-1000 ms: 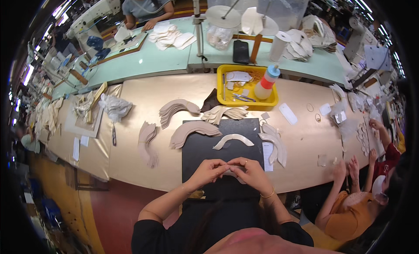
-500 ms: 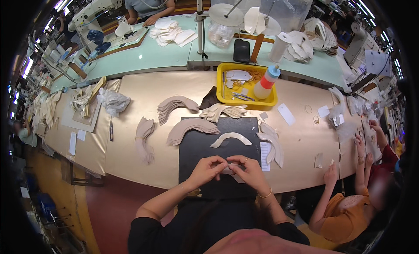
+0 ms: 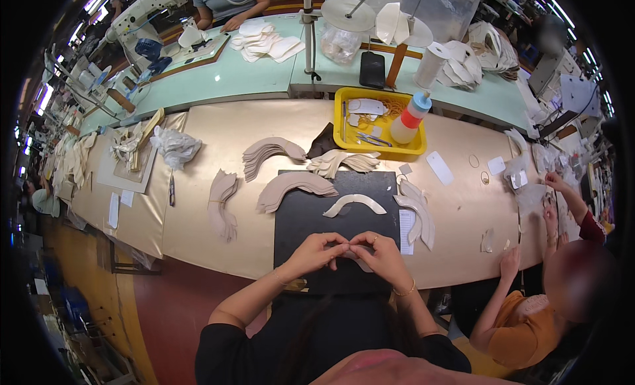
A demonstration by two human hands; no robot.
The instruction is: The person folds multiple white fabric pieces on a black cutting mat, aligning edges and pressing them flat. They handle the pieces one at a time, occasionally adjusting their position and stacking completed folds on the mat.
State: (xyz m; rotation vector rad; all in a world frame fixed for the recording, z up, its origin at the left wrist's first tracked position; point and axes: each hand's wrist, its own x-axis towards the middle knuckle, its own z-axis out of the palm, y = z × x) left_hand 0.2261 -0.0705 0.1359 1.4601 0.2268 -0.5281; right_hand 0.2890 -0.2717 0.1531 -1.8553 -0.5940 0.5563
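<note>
Above the near part of a black mat (image 3: 304,226), my left hand (image 3: 319,254) and my right hand (image 3: 382,258) meet fingertip to fingertip. Both are closed, pinching a pale curved strip (image 3: 363,264) that my fingers largely cover. Just beyond them a cream arched strip (image 3: 355,203) lies alone on the mat. Stacks of beige curved pieces (image 3: 296,188) overlap the mat's far left corner. To its right rest several white curved pieces (image 3: 415,210), partly over a printed slip (image 3: 406,234).
A yellow tray (image 3: 340,130) holds tweezers, rubber bands and a bottle (image 3: 411,118). More beige stacks (image 3: 271,153) and a banded bundle (image 3: 223,203) lie to the left. A thread snipper (image 3: 172,188) is farther left. A co-worker in orange (image 3: 522,325) sits close on the right.
My fingertips have drawn closer together, and less of the strip between them shows. The whole view has shifted slightly. The co-worker's hand on the right has lowered to the table.
</note>
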